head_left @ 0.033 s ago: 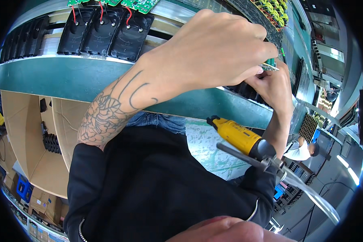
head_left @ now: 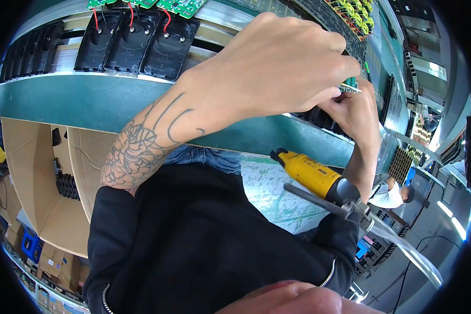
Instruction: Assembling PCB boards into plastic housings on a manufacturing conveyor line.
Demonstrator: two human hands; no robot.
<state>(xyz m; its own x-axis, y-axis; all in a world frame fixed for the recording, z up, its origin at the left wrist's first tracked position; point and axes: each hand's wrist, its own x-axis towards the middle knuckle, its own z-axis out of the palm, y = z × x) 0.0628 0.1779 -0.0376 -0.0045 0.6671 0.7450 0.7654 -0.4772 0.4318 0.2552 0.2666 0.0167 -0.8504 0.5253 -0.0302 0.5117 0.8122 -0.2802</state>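
My left hand (head_left: pixel 293 63), its forearm tattooed, reaches across the work line from the left with its fingers curled in. Against it, on the right, is my right hand (head_left: pixel 353 112), also bent inward. A small green circuit board (head_left: pixel 352 86) shows its edge between the two hands, pinched by both. Most of the board and several fingertips are hidden behind my left hand. Under the hands, part of a black plastic case (head_left: pixel 319 116) is visible. Three black cases (head_left: pixel 167 52) stand in a row to the left, with red and black wires running up to green circuit boards (head_left: pixel 183 6).
A yellow handheld tool (head_left: pixel 311 175) with a clear hose (head_left: pixel 408 256) hangs before my right forearm. More black cases (head_left: pixel 31 49) line the far left. An open cardboard box (head_left: pixel 63 225) stands below the green bench edge (head_left: pixel 63 99). Yellow parts (head_left: pixel 353 15) fill a rack at the back.
The hanging yellow tool has shifted slightly to the right. My hands stay in place, with the circuit board between them tilted a trace differently.
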